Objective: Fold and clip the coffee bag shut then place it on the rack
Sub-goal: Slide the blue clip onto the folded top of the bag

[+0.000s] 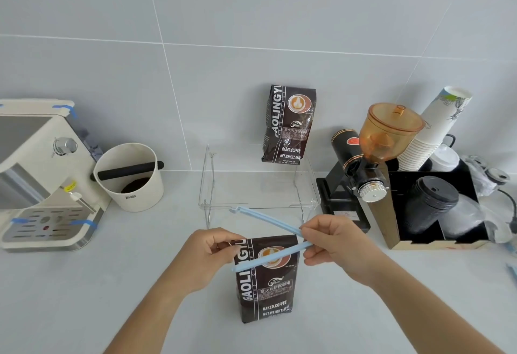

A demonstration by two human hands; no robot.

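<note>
A dark brown coffee bag (268, 286) stands upright on the counter in front of me, its top folded flat. My left hand (208, 255) pinches the folded top at its left corner. My right hand (333, 247) grips the hinge end of a long light-blue bag clip (265, 220). The clip is spread open in a V; one arm crosses the front of the bag and the other points toward the clear acrylic rack (258, 185) behind. A second coffee bag (289, 125) stands at the back of the rack against the wall.
A cream espresso machine (42, 174) and a white knock box (131, 177) stand at the left. To the right are a coffee grinder (375, 152), stacked paper cups (430, 135) and a black organiser box (436, 208) with lids.
</note>
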